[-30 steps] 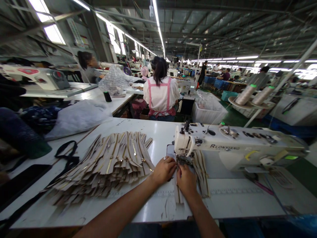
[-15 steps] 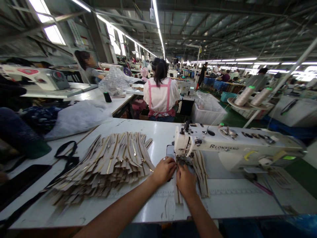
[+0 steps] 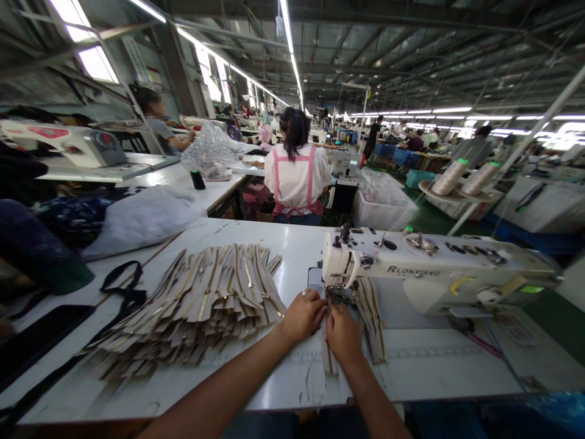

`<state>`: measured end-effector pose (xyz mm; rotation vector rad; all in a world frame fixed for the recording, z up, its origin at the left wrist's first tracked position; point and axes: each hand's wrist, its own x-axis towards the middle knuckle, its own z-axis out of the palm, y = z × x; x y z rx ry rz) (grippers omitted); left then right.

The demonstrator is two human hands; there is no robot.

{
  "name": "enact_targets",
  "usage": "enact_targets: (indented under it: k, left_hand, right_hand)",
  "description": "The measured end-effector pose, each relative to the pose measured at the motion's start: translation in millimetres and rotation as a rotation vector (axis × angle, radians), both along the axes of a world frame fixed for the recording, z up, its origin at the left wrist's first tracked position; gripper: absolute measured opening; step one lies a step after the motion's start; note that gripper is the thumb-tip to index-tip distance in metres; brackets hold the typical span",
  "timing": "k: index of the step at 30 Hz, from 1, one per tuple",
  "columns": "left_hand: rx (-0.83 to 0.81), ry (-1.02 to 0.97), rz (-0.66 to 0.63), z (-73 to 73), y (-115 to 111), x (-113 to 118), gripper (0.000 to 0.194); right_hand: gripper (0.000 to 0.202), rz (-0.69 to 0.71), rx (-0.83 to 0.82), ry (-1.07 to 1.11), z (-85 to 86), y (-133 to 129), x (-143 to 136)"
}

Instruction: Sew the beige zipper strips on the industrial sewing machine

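A beige zipper (image 3: 329, 361) lies under the head of a white sewing machine (image 3: 425, 259), its lower end trailing toward me. My left hand (image 3: 305, 314), a ring on one finger, is closed at its upper left edge, close to the presser foot. Right beside it, my right hand (image 3: 343, 334) presses and pinches the same zipper from the right, fingers curled. The fingertips of both hands nearly meet, and they partly hide the zipper. More zippers (image 3: 375, 326) hang together just right of my right hand. To the left spreads a thick pile of beige zippers (image 3: 205, 299) with gold teeth.
Black straps (image 3: 125, 286) and a dark tray (image 3: 46, 332) lie at the left, below a white plastic bag (image 3: 148, 216). Thread cones (image 3: 450, 177) stand behind the machine. A person in a pink-strapped apron (image 3: 295, 177) sits ahead, beside a white bin (image 3: 386, 207).
My hands and the zipper stay almost where they were. At the far left, a co-worker has shifted and a forearm now reaches forward.
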<state>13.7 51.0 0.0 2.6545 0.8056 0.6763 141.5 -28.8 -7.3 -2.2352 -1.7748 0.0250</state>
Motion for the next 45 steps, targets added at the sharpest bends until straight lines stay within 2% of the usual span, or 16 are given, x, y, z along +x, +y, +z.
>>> enact_targets:
  k: [6,10,14,16,19,22,24,26,29,32,35,37,38,40,43,45]
  left_hand:
    - [0.001,0.033,0.017,2.4,-2,1,0.022]
    - [0.001,0.168,0.06,14.3,-7,2,0.02]
    - [-0.042,0.391,0.129,30.6,-24,-4,0.021]
    - [-0.095,0.422,0.166,32.9,-39,-9,0.027]
    - [-0.2,0.348,0.211,24.5,-64,-13,0.036]
    - [-0.318,0.158,0.291,7.8,-85,-13,0.031]
    - [-0.385,0.011,0.345,-0.2,-92,-13,0.027]
    - [-0.426,-0.146,0.386,0.7,-94,-16,0.025]
    - [-0.408,-0.337,0.383,25.6,-85,-31,0.025]
    - [-0.282,-0.415,0.364,72.4,-66,-58,0.026]
    - [-0.13,-0.442,0.458,117.0,-40,-90,0.024]
    - [-0.052,-0.434,0.576,132.6,-21,-112,0.024]
    - [-0.03,-0.411,0.635,134.7,-12,-123,0.023]
    - [-0.058,-0.307,0.768,128.9,4,-143,0.021]
    - [-0.238,-0.009,0.92,107.8,22,-166,0.018]
    - [-0.309,0.11,0.951,96.5,28,-175,0.017]
  right_hand:
    - [0.038,-0.005,-0.005,-0.002,2.4,1,-1]
    - [0.039,0.033,-0.004,0.013,2.0,1,-4]
    - [0.039,0.148,0.02,0.056,-3.6,-2,-10]
    - [0.04,0.164,0.025,0.065,-7.5,-4,-10]
    - [0.041,0.18,0.04,0.102,-13.4,-6,-8]
    - [0.042,0.238,0.114,0.215,-19.5,-6,-3]
    - [0.042,0.266,0.175,0.309,-23.9,-7,-1]
    - [0.043,0.265,0.227,0.372,-28.2,-6,1]
    - [0.047,0.254,0.266,0.406,-33.2,-5,3]
    - [0.051,0.245,0.265,0.399,-36.3,-5,4]
    - [0.049,0.259,0.265,0.383,-39.8,-4,7]
    - [0.047,0.281,0.261,0.381,-43.3,-3,9]
    - [0.046,0.29,0.26,0.382,-45.4,-3,10]
    - [0.046,0.294,0.267,0.385,-50.0,-1,12]
    - [0.049,0.297,0.28,0.393,-56.3,1,14]
    - [0.049,0.305,0.285,0.402,-58.9,3,15]
